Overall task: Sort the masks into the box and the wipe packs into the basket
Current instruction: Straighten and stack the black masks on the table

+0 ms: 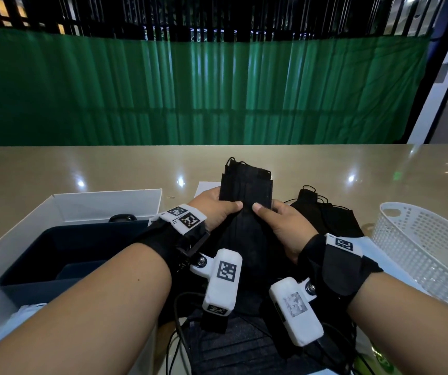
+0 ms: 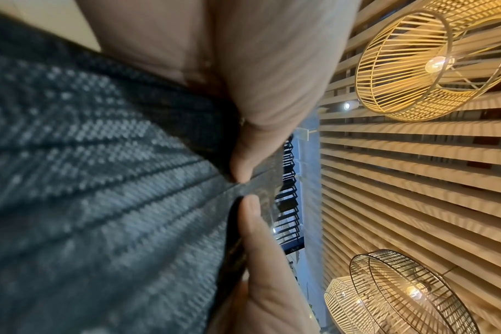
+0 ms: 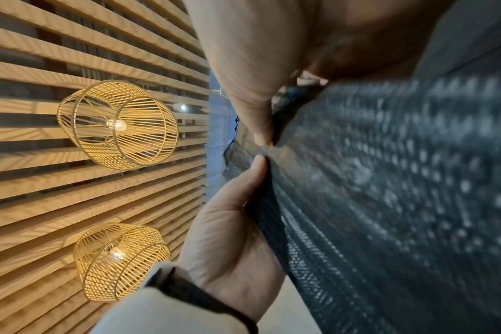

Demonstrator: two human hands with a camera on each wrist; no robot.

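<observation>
Both hands hold one stack of black masks (image 1: 245,190) upright over the middle of the table. My left hand (image 1: 225,207) grips its left side and my right hand (image 1: 266,209) its right side, with both thumbs pressed on the front. In the left wrist view the pleated mask fabric (image 2: 100,180) fills the left half, pinched by my left hand (image 2: 243,167). In the right wrist view my right hand (image 3: 261,133) pinches the same stack (image 3: 386,180). More black masks (image 1: 325,215) lie on the table to the right. The white box (image 1: 103,201) is at the left, the white basket (image 1: 420,239) at the right.
The box has a dark inner tray (image 1: 68,253) and a small dark object (image 1: 122,218) at its back. A white sheet (image 1: 206,188) lies behind my left hand. Something white (image 1: 14,320) lies at the near left and a green-printed packet (image 1: 379,361) at the near right.
</observation>
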